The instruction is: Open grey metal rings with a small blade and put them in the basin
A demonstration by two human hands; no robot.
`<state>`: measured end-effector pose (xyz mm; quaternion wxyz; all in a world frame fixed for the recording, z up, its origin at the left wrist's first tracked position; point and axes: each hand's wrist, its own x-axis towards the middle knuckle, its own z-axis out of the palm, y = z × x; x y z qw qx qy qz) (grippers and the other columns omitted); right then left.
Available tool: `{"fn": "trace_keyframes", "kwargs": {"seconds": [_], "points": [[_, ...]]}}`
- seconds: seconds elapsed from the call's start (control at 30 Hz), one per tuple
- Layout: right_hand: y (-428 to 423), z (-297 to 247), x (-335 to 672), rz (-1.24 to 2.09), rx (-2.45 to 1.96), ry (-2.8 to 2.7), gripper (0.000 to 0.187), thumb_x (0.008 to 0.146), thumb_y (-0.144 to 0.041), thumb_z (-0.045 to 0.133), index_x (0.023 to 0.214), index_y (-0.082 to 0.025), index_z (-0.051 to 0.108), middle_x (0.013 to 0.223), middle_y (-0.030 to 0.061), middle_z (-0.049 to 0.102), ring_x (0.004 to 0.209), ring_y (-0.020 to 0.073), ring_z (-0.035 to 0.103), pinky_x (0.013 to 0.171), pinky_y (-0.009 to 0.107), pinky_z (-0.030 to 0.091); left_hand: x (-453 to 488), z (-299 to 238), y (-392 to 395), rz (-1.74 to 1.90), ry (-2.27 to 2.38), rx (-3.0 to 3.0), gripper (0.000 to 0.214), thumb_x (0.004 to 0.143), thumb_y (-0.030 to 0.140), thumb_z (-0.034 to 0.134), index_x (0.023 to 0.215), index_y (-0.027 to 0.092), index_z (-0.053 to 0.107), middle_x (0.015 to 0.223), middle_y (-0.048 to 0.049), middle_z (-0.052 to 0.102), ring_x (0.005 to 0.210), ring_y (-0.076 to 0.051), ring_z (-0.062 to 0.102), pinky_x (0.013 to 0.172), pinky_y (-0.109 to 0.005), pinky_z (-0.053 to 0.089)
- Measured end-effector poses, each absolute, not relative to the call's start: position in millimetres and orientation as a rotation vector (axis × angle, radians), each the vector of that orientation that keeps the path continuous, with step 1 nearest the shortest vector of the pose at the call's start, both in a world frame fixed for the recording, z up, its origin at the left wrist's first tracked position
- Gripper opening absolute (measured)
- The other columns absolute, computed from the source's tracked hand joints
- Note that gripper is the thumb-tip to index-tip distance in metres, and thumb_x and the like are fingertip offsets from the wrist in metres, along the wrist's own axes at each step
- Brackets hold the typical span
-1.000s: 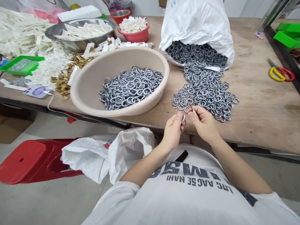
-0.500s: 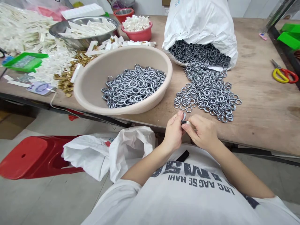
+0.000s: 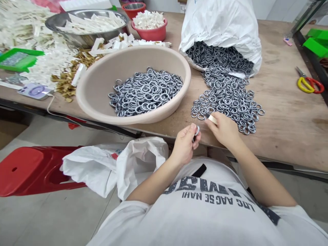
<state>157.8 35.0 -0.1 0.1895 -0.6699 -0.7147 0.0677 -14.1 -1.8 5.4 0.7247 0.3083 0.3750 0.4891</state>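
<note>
My left hand (image 3: 183, 142) is closed on a grey ring (image 3: 197, 130), held between thumb and fingers just off the table's front edge. A second ring may sit lower in these fingers; I cannot tell. My right hand (image 3: 224, 130) grips a small tool (image 3: 212, 119) with a pale body and a dark end, whose kind I cannot make out. It hovers by the near side of a heap of grey rings (image 3: 225, 97). That heap spills from the mouth of a white sack (image 3: 221, 24). To the left, a large beige basin (image 3: 89, 92) contains many similar rings.
Yellow-and-red-handled scissors (image 3: 309, 83) lie at the right. At the back left are a steel bowl (image 3: 87, 39) of white strips, a red bowl (image 3: 151, 33) and a green tray (image 3: 30, 56). Below the table are an open white bag (image 3: 143, 160) and a red stool (image 3: 23, 167).
My hands have separated: the left has drawn back slightly left and down with the ring, while the right has moved toward the ring heap with the small tool.
</note>
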Motion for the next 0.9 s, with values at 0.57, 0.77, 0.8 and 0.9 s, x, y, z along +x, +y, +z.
{"fn": "trace_keyframes", "kwargs": {"seconds": [0.57, 0.77, 0.8, 0.9], "points": [[-14, -9, 135, 0.779, -1.264, -1.362, 0.023, 0.098, -0.044, 0.051, 0.090, -0.023, 0.053, 0.074, -0.0016, 0.053, 0.066, 0.0142, 0.051, 0.063, 0.028, 0.042, 13, 0, 0, 1.056, 0.843, 0.692, 0.036, 0.085, 0.052, 0.065, 0.084, 0.018, 0.055, 0.068, 0.0042, 0.053, 0.046, -0.004, 0.039, 0.041, -0.016, 0.023], [-20, -13, 133, 0.690, -1.216, -1.441, 0.018, 0.087, -0.036, 0.067, 0.093, -0.023, 0.057, 0.086, 0.0009, 0.059, 0.079, 0.0165, 0.056, 0.075, 0.031, 0.047, 19, 4, -3, 1.104, 0.779, 0.661, 0.037, 0.082, 0.049, 0.072, 0.079, 0.016, 0.054, 0.069, 0.0044, 0.049, 0.051, -0.003, 0.035, 0.044, -0.015, 0.026], [-19, -11, 135, 0.774, -1.190, -1.416, 0.022, 0.085, -0.035, 0.069, 0.100, -0.023, 0.058, 0.090, 0.0011, 0.060, 0.080, 0.0164, 0.058, 0.075, 0.031, 0.049, 17, 5, -3, 1.084, 0.769, 0.662, 0.038, 0.082, 0.050, 0.071, 0.078, 0.016, 0.054, 0.067, 0.0046, 0.047, 0.050, -0.003, 0.034, 0.043, -0.015, 0.024], [-16, -3, 143, 0.919, -1.092, -1.457, 0.038, 0.083, -0.031, 0.070, 0.118, -0.025, 0.058, 0.107, 0.0042, 0.064, 0.093, 0.0189, 0.062, 0.086, 0.035, 0.051, 13, 7, -1, 1.033, 0.718, 0.704, 0.045, 0.082, 0.056, 0.069, 0.074, 0.015, 0.053, 0.061, 0.0054, 0.041, 0.047, -0.004, 0.029, 0.042, -0.016, 0.020]]}}
